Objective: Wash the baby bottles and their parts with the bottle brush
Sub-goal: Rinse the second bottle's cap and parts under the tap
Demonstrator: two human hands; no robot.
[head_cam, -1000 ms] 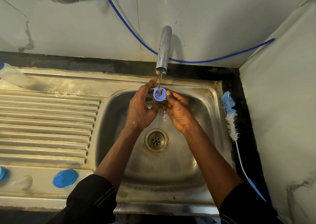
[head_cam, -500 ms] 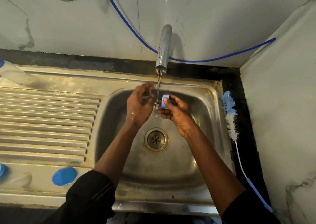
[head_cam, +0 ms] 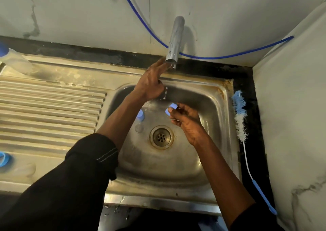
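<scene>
My right hand (head_cam: 185,120) pinches a small blue bottle ring (head_cam: 170,108) over the steel sink basin (head_cam: 208,96), just right of the thin water stream. My left hand (head_cam: 151,82) is raised with straight fingers reaching up to the mouth of the tap (head_cam: 174,42); it holds nothing. A blue-capped clear part (head_cam: 140,120) lies in the basin left of the drain (head_cam: 161,137). The bottle brush (head_cam: 240,118), blue and white bristles on a white wire with a blue handle, lies along the sink's right rim.
A clear bottle with a blue end (head_cam: 12,60) lies at the far left of the ribbed drainboard (head_cam: 49,111). A blue ring (head_cam: 4,158) and a clear teat (head_cam: 26,169) sit at the board's near left. A blue hose (head_cam: 211,56) runs along the wall.
My left hand let go of the blue ring and rose to the tap. My right hand moved down and right with the ring. The camera moved closer.
</scene>
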